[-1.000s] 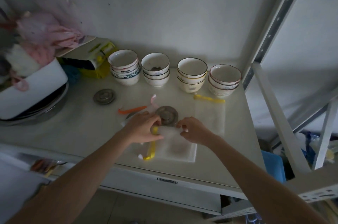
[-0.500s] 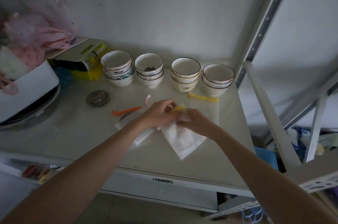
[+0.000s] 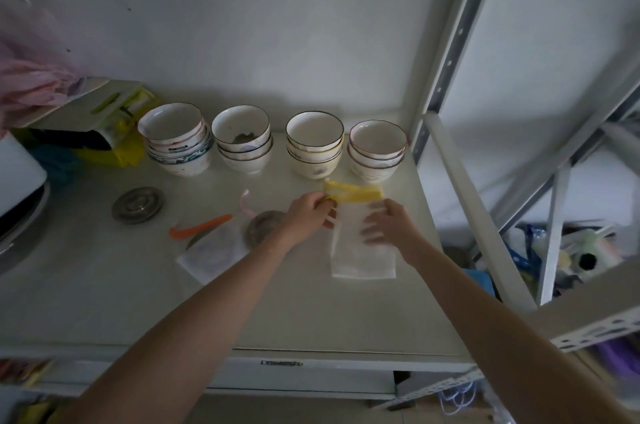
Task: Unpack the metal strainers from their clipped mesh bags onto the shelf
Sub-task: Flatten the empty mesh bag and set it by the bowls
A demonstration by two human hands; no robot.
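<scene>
Metal strainer (image 3: 138, 205), loose on shelf (image 3: 104, 285); second strainer (image 3: 264, 228) beside emptied mesh bag (image 3: 213, 255). Left hand (image 3: 308, 215) pinches yellow clip (image 3: 353, 194). Right hand (image 3: 386, 224), fingers spread, flattens white mesh bag (image 3: 362, 257). Risk: clip, tugged off, knocks bowls (image 3: 375, 155) behind.

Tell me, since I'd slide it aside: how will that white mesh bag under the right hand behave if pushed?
The white mesh bag lies flat and thin on the shelf, so it probably weighs little. It looks soft, so a push may bunch it rather than slide it. The right hand pressing on it may steady it.
</scene>
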